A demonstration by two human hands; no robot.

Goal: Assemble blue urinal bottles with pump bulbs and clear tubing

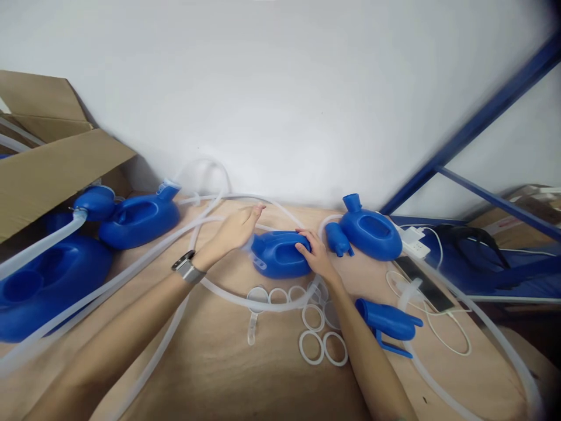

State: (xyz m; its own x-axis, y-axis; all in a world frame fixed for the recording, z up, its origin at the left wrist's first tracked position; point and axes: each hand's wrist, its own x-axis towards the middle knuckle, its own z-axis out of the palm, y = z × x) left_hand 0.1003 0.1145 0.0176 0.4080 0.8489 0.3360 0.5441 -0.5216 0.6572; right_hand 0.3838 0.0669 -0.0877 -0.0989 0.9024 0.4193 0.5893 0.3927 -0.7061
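Observation:
A blue plastic urinal bottle (280,268) lies on its side in the middle of the table, its mouth to the left. My right hand (316,256) grips its right end, thumb on top. My left hand (239,228), with a watch on the wrist, is at the mouth, palm toward it and fingers stretched out together. A translucent cap (253,245) shows partly at the mouth, mostly hidden by that hand. White sealing rings (311,347) and a clear cap with a strap (257,298) lie just in front of the bottle.
More blue bottles (144,219) stand left by an open cardboard box (56,158). At right are another bottle (372,235), blue funnel-like parts (390,318), a phone (424,283) and a power strip (414,242). Long translucent tubes (258,303) loop across the table.

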